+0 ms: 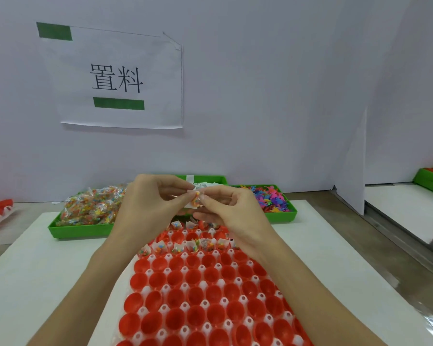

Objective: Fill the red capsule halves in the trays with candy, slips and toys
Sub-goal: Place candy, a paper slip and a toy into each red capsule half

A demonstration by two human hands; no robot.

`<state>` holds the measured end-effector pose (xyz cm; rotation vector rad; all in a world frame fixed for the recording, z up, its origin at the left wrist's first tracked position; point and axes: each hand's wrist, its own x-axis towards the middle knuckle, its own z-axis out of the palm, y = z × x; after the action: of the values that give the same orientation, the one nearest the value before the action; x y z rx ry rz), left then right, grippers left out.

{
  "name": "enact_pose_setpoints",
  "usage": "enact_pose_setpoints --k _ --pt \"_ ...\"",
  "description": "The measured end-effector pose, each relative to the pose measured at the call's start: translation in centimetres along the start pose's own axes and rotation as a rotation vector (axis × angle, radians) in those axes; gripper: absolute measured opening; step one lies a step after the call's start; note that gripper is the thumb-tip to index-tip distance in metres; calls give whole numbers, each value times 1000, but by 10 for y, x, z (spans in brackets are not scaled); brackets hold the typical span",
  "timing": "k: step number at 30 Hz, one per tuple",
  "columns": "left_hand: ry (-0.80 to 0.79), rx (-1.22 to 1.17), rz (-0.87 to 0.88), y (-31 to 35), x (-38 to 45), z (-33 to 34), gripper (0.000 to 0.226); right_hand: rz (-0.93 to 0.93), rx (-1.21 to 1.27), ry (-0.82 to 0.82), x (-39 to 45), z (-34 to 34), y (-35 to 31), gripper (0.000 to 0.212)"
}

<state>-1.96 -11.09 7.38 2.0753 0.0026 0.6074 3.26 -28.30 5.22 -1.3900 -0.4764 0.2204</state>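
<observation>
— Two green bins (80,232) at mid-frame: candy packets (93,208) heaped left, coloured toys (273,199) right.
— And centre?
— Left hand (148,203) and right hand (231,211) raised above the tray (205,295), both pinching one small candy packet (196,199).
— Below?
— Rows of red capsule halves (198,315), far rows already holding packets.
</observation>
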Motion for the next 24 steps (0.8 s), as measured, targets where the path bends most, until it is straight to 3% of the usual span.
enact_pose_setpoints --k 4,8,15,18,24 --pt "68 143 105 4 -1 3 7 49 72 3 4 -3 1 15" --pt "75 129 137 8 -4 9 8 60 57 -44 13 -28 -6 23" --pt "-12 -34 42 12 -4 7 7 -10 -615 586 54 -145 25 15" --pt "-34 -31 42 14 -5 8 7 62 -864 600 60 -180 48 14" --pt "-48 -33 8 10 -4 8 6 81 -1258 464 72 -192 63 15"
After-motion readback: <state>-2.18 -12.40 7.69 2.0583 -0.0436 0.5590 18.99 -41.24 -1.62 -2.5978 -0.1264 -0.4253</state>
